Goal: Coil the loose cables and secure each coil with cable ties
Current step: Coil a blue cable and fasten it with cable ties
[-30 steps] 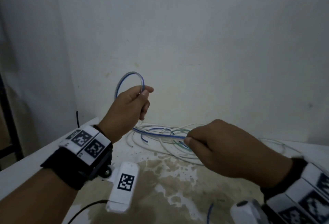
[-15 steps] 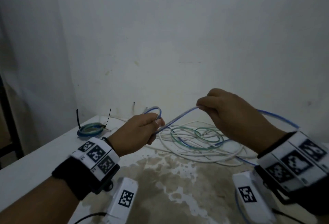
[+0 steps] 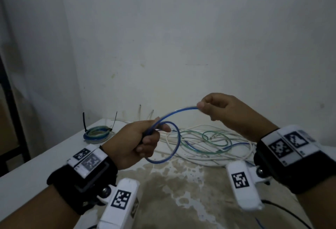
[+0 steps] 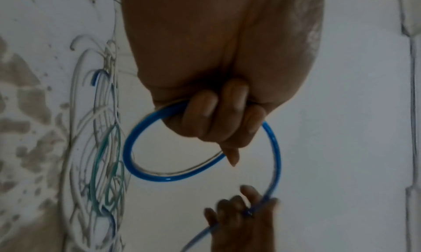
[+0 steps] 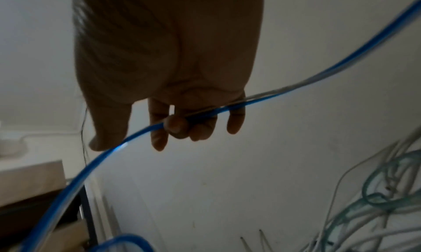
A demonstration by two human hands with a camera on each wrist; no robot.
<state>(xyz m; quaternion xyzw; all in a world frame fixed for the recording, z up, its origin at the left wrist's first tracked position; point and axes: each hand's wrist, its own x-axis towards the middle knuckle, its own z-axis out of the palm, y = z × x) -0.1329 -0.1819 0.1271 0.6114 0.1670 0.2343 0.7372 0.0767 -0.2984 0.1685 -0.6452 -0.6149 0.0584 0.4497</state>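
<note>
blue cable (image 3: 174, 134) | L hand (image 3: 138, 143) grips loop | R hand (image 3: 223, 112) pinches strand

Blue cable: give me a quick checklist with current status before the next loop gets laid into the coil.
1. Left hand grip on the loop of the blue cable: ok, fingers curled round it.
2. Right hand pinching the feed strand: ok.
3. Strand between hands free of snags: ok, a clear arc.
4. Remaining blue length clear of the loose cable pile: not ok, it runs into the pile.
5. Loop count so far: cannot tell.
6. Spare cable ties in reach: cannot tell.
</note>
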